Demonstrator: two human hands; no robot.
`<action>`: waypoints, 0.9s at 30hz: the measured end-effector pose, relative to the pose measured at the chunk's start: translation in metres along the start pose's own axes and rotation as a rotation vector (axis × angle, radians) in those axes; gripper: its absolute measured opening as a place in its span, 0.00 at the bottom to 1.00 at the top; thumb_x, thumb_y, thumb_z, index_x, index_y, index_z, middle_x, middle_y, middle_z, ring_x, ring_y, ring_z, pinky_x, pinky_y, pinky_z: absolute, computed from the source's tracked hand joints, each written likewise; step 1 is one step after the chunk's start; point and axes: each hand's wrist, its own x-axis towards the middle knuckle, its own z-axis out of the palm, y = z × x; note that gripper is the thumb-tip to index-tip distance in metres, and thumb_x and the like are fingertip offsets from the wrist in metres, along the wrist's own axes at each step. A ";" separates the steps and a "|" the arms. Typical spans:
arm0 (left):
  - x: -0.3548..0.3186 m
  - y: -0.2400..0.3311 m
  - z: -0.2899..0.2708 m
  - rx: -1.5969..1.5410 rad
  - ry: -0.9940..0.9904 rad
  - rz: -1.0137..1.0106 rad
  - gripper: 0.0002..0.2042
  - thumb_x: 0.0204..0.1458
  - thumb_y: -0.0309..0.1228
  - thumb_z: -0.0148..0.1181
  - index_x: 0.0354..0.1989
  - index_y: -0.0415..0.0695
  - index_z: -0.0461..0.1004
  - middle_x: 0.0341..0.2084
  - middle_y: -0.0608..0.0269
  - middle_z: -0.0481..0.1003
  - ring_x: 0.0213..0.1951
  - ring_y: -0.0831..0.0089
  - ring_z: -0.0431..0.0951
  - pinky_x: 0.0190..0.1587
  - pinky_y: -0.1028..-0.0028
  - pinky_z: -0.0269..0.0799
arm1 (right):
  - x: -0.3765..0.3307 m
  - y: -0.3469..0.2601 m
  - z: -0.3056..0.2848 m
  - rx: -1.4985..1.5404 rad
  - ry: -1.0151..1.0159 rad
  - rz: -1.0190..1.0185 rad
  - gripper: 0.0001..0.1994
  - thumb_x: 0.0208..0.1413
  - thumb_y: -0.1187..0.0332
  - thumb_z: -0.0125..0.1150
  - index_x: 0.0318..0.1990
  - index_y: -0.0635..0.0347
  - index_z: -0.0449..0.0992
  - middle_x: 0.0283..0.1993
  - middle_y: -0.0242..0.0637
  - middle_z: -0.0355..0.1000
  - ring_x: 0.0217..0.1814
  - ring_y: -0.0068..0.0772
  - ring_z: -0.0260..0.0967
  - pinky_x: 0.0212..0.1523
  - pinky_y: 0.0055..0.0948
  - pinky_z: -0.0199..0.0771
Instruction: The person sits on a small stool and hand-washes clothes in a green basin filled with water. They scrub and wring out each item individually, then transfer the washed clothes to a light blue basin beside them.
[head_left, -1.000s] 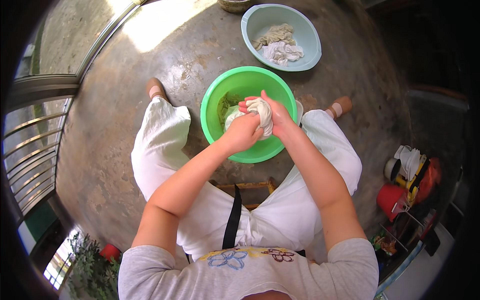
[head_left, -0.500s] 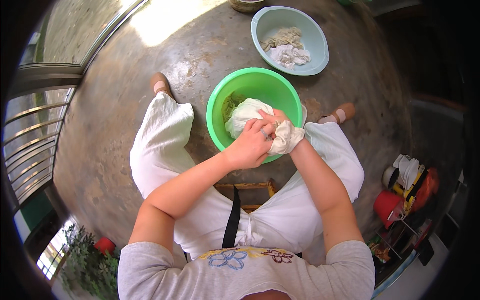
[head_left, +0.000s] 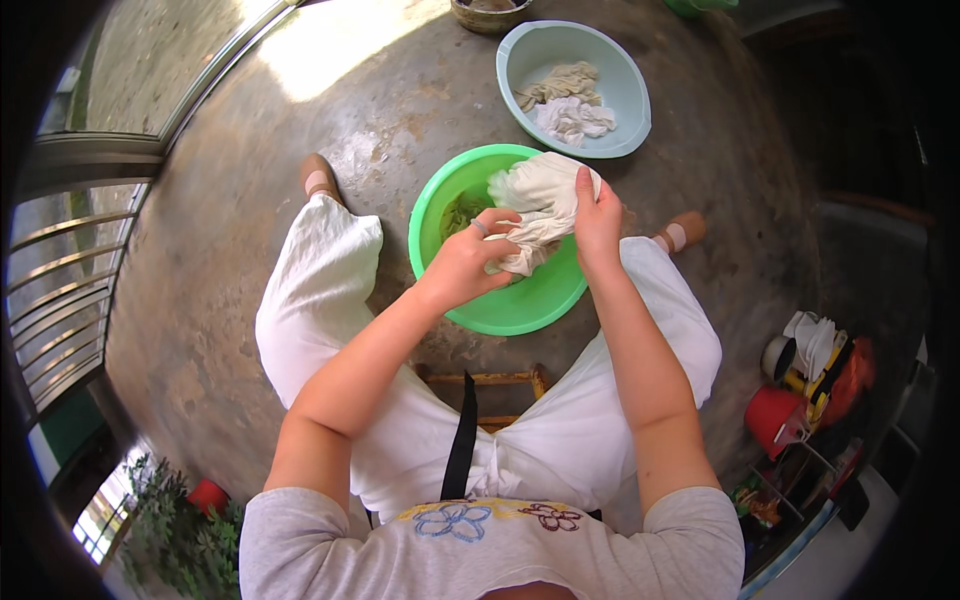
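Note:
A wrinkled off-white cloth (head_left: 545, 195) is stretched between my hands over a bright green basin (head_left: 510, 318). My right hand (head_left: 598, 225) grips its right side, thumb on top and fingers mostly hidden behind the fabric. At the cloth's lower left edge, the curled fingers of my left hand (head_left: 473, 258), one with a ring, hold a bunched part. Greenish, leafy-looking matter (head_left: 459, 216) lies in the basin's left side; the cloth hides much of the basin's inside.
Beyond the green basin stands a pale blue basin (head_left: 630, 105) with a beige cloth (head_left: 568, 83) and a white cloth (head_left: 577, 120) inside. A round bowl (head_left: 490, 14) sits at the far edge. A red container (head_left: 776, 420) and other items crowd the right; a leafy plant (head_left: 180, 530) is lower left.
The cloth, earlier a rounded bundle with its gathered end by my right wrist, is now loosened and spread. My hands have moved apart, the right one up and to the right.

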 end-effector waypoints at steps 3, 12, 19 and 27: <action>0.002 0.005 -0.001 -0.251 -0.047 -0.160 0.26 0.41 0.24 0.65 0.51 0.42 0.62 0.56 0.58 0.61 0.50 0.65 0.72 0.50 0.67 0.72 | -0.001 -0.004 0.006 0.180 -0.042 0.132 0.18 0.62 0.57 0.51 0.43 0.68 0.74 0.36 0.34 0.75 0.36 0.22 0.69 0.39 0.24 0.69; 0.021 0.008 -0.001 -1.298 0.069 -0.973 0.38 0.55 0.61 0.43 0.64 0.44 0.49 0.60 0.57 0.57 0.55 0.65 0.67 0.54 0.64 0.66 | -0.048 -0.022 0.028 -0.215 -0.433 -0.012 0.14 0.60 0.58 0.55 0.32 0.62 0.74 0.25 0.34 0.71 0.24 0.20 0.64 0.25 0.30 0.64; -0.011 -0.062 0.038 -1.618 0.200 -0.964 0.19 0.59 0.43 0.43 0.47 0.41 0.70 0.37 0.56 0.75 0.39 0.63 0.76 0.42 0.63 0.73 | -0.092 -0.008 0.043 -0.523 -0.807 -0.705 0.12 0.51 0.64 0.61 0.22 0.60 0.68 0.22 0.41 0.66 0.22 0.45 0.66 0.24 0.38 0.65; -0.006 -0.013 0.021 -2.046 0.071 -0.573 0.24 0.61 0.45 0.36 0.61 0.44 0.58 0.57 0.53 0.64 0.57 0.59 0.66 0.59 0.60 0.62 | -0.084 -0.016 0.056 -0.665 -0.417 -0.669 0.16 0.59 0.66 0.46 0.52 0.57 0.72 0.58 0.36 0.66 0.69 0.36 0.52 0.65 0.52 0.29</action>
